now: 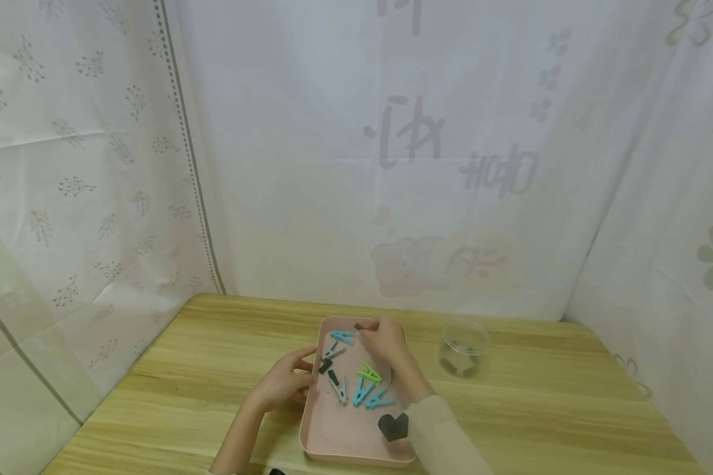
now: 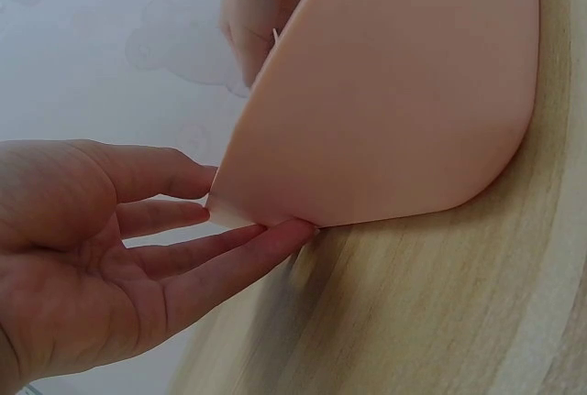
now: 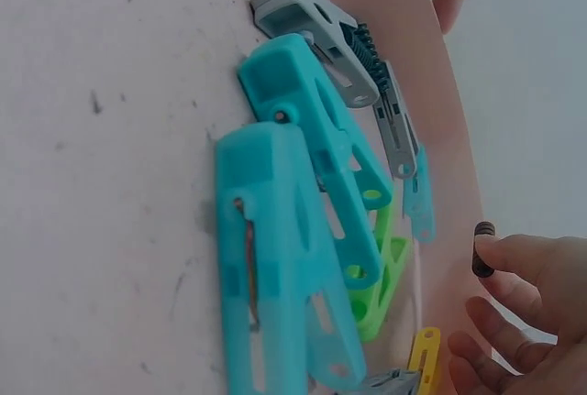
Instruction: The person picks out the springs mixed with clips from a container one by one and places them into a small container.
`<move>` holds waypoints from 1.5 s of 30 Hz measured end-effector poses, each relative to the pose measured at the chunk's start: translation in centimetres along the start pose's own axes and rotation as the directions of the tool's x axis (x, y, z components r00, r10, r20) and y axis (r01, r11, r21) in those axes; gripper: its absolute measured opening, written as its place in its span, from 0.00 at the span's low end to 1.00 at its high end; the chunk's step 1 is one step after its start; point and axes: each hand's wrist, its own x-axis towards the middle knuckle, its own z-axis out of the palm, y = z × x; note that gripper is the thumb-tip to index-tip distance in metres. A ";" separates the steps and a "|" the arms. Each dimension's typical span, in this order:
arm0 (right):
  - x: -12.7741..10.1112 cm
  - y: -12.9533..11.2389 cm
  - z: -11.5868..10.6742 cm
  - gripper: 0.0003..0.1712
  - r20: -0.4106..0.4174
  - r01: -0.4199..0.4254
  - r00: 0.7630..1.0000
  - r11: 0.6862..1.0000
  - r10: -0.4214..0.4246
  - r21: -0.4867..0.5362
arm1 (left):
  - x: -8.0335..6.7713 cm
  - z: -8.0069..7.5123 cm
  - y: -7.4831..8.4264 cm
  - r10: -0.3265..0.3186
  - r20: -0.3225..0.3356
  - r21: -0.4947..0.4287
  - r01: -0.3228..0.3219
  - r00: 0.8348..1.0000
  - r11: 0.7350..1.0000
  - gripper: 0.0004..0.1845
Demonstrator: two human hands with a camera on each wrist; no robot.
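A pink tray [image 1: 333,429] lies on the wooden table and holds several clothes pegs: teal pegs [image 3: 303,230], a green peg [image 1: 369,374], grey pegs [image 3: 316,33] and a yellow one [image 3: 424,354]. My right hand [image 1: 375,333] is over the tray's far end, its fingertips pinching a small dark brown peg [image 3: 483,248]. My left hand [image 2: 220,207] is at the tray's [image 2: 394,93] left edge. Its straight fingers [image 2: 266,244] touch the rim from below and its thumb lies above.
A clear jar [image 1: 463,348] with dark pieces inside stands on the table to the right of the tray. White printed curtains close in the table at the back and on both sides. A black heart shape [image 1: 393,426] shows by my right sleeve.
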 end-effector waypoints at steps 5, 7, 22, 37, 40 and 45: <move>0.1 -0.2 -0.2 0.09 0.002 0.009 1.000 1.000 -0.010 0.012 | 0.0 0.0 -0.1 -0.005 -0.007 0.003 0.005 1.000 1.000 0.36; 0.0 -0.3 -0.3 0.09 0.003 0.021 1.000 0.999 -0.022 0.025 | 0.1 0.0 -0.2 -0.005 -0.007 0.004 0.005 1.000 1.000 0.36; -0.4 -0.2 -0.9 0.11 0.017 0.024 1.000 0.995 -0.026 0.094 | 0.1 0.0 -0.2 -0.006 -0.003 0.003 0.006 1.000 1.000 0.36; -0.8 -0.8 -1.3 0.10 0.026 0.017 0.999 0.993 -0.020 0.113 | 0.1 0.0 -0.1 0.000 -0.002 0.003 0.000 1.000 1.000 0.36; -0.8 -0.8 -1.3 0.10 0.020 0.018 1.000 0.993 -0.021 0.112 | 0.1 0.0 -0.1 -0.001 -0.002 0.002 0.001 1.000 1.000 0.36; -1.0 -0.9 -1.4 0.10 0.027 0.010 1.000 0.993 -0.013 0.121 | 0.1 0.0 -0.2 0.001 0.004 0.000 -0.001 1.000 1.000 0.36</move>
